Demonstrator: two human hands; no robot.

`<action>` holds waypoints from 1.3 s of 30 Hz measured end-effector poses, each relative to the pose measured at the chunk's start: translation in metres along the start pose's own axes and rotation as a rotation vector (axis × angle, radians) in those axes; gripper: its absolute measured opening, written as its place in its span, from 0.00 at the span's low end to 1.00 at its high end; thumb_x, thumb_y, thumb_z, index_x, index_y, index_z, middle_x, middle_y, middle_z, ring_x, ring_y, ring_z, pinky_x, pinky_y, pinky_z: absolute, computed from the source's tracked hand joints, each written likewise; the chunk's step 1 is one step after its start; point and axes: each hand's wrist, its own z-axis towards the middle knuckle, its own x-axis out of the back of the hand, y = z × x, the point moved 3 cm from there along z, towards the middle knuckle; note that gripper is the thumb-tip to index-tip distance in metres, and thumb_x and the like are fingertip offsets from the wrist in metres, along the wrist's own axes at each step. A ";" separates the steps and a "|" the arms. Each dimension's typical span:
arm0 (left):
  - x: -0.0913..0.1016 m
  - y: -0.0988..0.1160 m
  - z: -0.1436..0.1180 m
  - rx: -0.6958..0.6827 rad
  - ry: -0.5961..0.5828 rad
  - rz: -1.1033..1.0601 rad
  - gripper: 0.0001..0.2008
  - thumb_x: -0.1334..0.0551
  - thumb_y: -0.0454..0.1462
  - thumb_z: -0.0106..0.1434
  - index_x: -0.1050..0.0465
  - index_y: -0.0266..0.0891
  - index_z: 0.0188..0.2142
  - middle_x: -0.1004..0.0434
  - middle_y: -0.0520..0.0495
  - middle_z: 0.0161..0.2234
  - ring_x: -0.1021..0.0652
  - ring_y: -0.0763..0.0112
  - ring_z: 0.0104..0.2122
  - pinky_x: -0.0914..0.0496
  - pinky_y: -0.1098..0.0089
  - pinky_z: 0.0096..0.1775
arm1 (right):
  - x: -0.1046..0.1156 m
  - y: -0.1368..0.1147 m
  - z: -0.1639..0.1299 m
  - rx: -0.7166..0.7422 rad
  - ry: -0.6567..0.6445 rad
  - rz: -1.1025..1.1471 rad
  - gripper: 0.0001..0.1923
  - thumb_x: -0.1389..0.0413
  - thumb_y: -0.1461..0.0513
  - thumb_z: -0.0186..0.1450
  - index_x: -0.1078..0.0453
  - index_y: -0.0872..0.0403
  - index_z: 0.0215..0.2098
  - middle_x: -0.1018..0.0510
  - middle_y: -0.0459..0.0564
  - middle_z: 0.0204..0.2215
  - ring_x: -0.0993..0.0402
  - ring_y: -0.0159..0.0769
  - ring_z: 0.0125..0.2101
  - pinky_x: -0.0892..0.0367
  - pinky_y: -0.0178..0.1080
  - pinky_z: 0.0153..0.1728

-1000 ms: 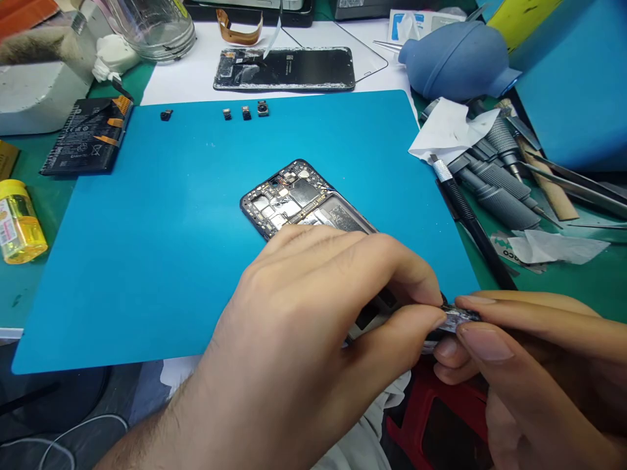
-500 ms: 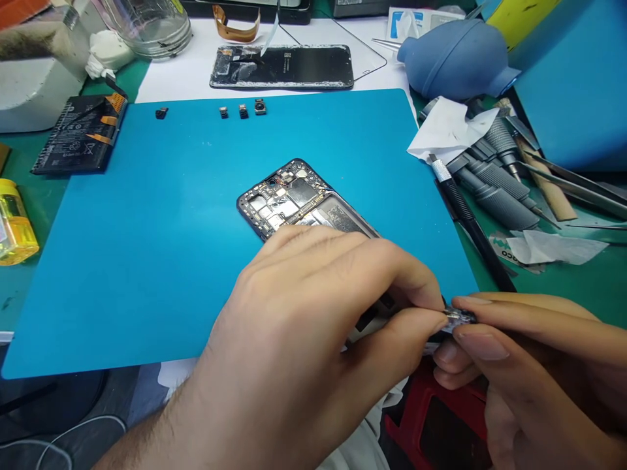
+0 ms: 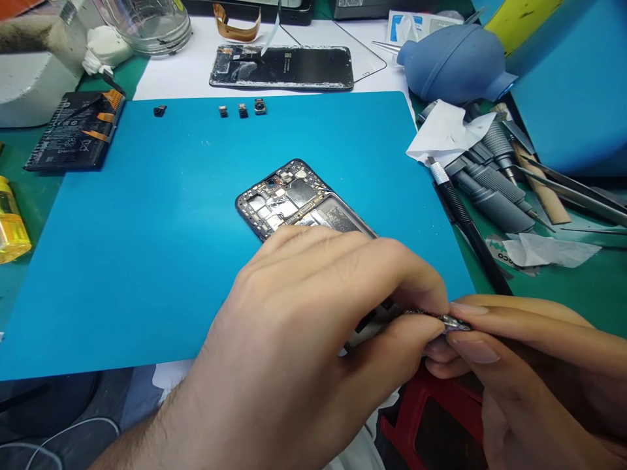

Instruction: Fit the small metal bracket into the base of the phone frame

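An opened phone (image 3: 287, 199), its circuit board bare, lies slantwise on the blue mat (image 3: 147, 248). My left hand (image 3: 304, 326) reaches over its lower half and hides much of it. Thumb and forefinger of that hand are closed on one end of a small, shiny dark part (image 3: 456, 323). From the right, my right hand (image 3: 533, 365) pinches the other end between its thumb and forefinger. The fingers cover most of the part, and I cannot tell its exact kind or whether it is joined to the phone.
Several small camera modules (image 3: 243, 110) sit along the mat's far edge. Behind them lies a phone screen (image 3: 294, 66). A battery (image 3: 76, 130) is at left. To the right are a blue air blower (image 3: 455, 62), a black-handled craft knife (image 3: 467, 225) and tweezers (image 3: 582, 192).
Both hands stay pinched on the small part, which has tilted slightly. My right hand has shifted a little to the left. The camera view has moved slightly.
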 end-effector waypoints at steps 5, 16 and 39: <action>-0.009 0.001 0.004 -0.010 -0.012 -0.017 0.15 0.23 0.59 0.85 0.08 0.56 0.54 0.06 0.46 0.45 0.06 0.45 0.57 0.06 0.52 0.55 | 0.003 -0.018 -0.006 -0.095 -0.011 -0.068 0.05 0.25 0.44 0.84 0.07 0.28 0.55 0.09 0.47 0.53 0.11 0.46 0.49 0.11 0.49 0.46; -0.015 -0.001 0.006 -0.022 -0.021 -0.016 0.16 0.23 0.61 0.84 0.07 0.57 0.55 0.05 0.45 0.47 0.06 0.44 0.60 0.06 0.50 0.58 | 0.006 -0.026 -0.017 -0.142 -0.046 -0.142 0.08 0.25 0.44 0.84 0.09 0.25 0.60 0.10 0.50 0.57 0.10 0.50 0.60 0.20 0.47 0.29; 0.007 -0.002 -0.002 -0.049 -0.073 -0.081 0.02 0.21 0.38 0.86 0.10 0.50 0.51 0.00 0.58 0.52 0.03 0.63 0.56 0.09 0.62 0.63 | 0.024 0.011 -0.014 0.100 -0.098 -0.052 0.10 0.19 0.48 0.73 0.08 0.33 0.51 0.10 0.56 0.45 0.07 0.62 0.47 0.08 0.56 0.33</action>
